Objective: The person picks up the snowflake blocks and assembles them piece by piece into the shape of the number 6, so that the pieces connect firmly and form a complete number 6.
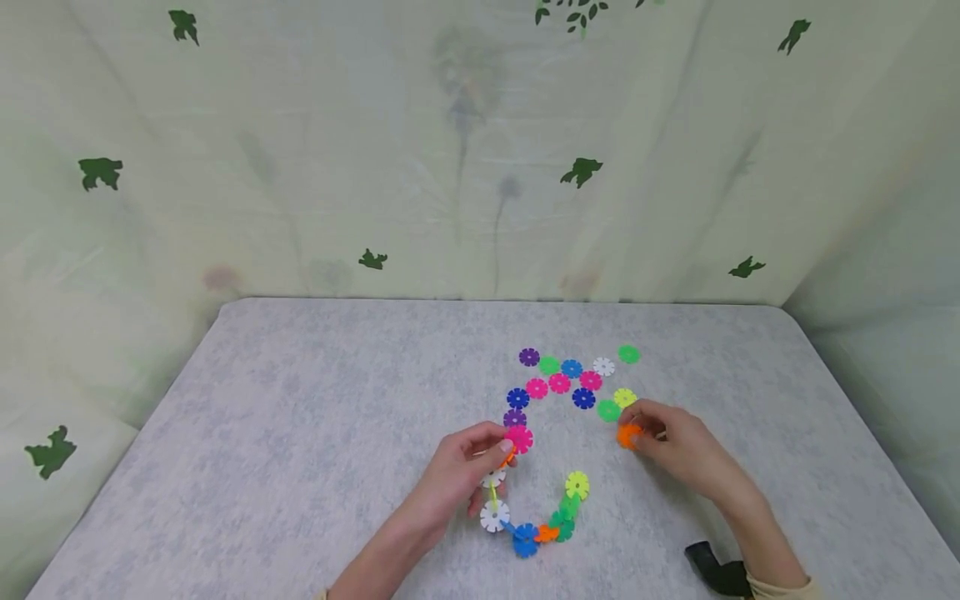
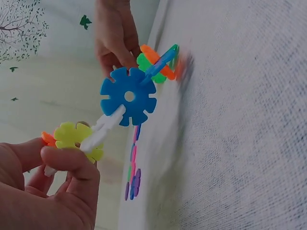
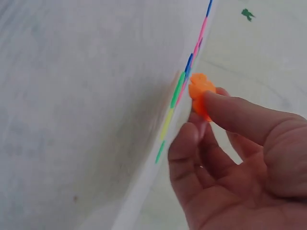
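Had an orange disc (image 1: 628, 436) clamped between thumb and fingertips of the right hand (image 1: 675, 440), apart only by the disc itself. Held it above the worktop (image 1: 337, 400), with the other right fingers loosely bent. Pinched one end of a disc chain (image 1: 526, 543) in the left hand (image 1: 467, 460), thumb and fingers together on it. Could not tell the exact disc gripped; somewhere about a yellow link (image 2: 67, 136). Saw a pink disc (image 1: 520, 439) right at the left fingertips; could not tell if joined to the chain. Followed the chain from there toward the near side through white, blue, orange and green, then back up to a lime end disc (image 1: 577, 478), between the hands and apart from the right fingers. Could not confirm contact between its low part and the worktop. Found a green disc (image 1: 609, 410) and a yellow disc (image 1: 625, 395) flat just beyond the right fingers. Saw more loose discs (image 1: 559, 379) farther out in an arc: purple, blue, pink, green, white. Noted mottled pale grey across the worktop, pale drapes (image 1: 322, 150) behind and at the sides with dark green bird-like shapes. Spotted a black curved item (image 1: 712, 571) by the right wrist; could not identify.
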Action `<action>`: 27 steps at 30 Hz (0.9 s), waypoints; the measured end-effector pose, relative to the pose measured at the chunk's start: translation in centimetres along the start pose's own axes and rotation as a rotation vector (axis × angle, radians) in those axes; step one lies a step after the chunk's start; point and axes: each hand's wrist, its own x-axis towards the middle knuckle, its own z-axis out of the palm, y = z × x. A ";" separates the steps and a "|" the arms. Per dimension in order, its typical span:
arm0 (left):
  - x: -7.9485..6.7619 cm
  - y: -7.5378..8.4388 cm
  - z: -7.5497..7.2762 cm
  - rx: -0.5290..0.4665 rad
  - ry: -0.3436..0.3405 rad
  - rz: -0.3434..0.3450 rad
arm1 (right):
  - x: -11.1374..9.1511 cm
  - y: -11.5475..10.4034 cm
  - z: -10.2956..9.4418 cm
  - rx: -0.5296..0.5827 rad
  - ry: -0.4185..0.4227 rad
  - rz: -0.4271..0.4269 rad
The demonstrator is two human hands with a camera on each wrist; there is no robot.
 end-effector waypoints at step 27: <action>-0.2 0.0 0.5 -0.068 -0.046 0.035 | -1.7 -7.2 5.1 0.521 0.106 -0.067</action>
